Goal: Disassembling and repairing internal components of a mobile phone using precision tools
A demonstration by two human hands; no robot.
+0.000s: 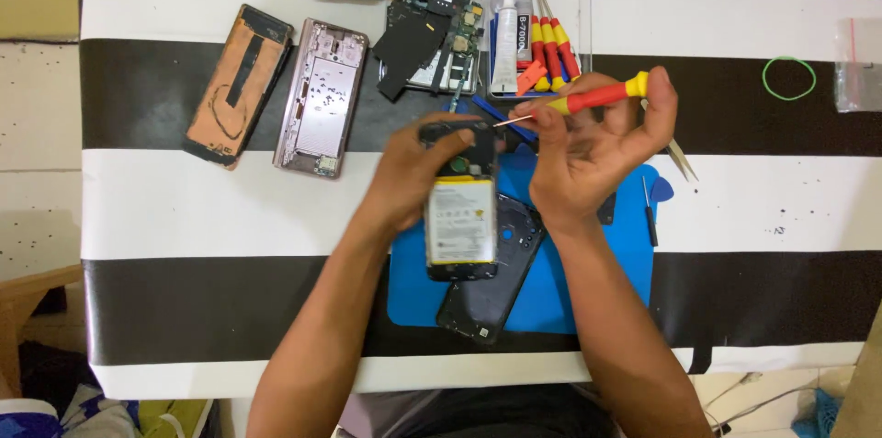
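Observation:
My left hand (418, 172) grips an opened smartphone (461, 218) with its white battery facing up, held above a blue work mat (620, 254). My right hand (593, 149) holds a red and yellow screwdriver (588, 98), its thin tip pointing left at the phone's top edge. A black phone back cover (491, 296) lies on the mat under the held phone.
A pink phone frame (322, 98) and a copper-coloured phone panel (239, 84) lie at the left. A clear tray (537, 29) holds screwdrivers and a glue tube. Circuit parts (427, 34), tweezers (682, 161), a blue pick (661, 188) and a green rubber band (788, 78) lie on the striped table.

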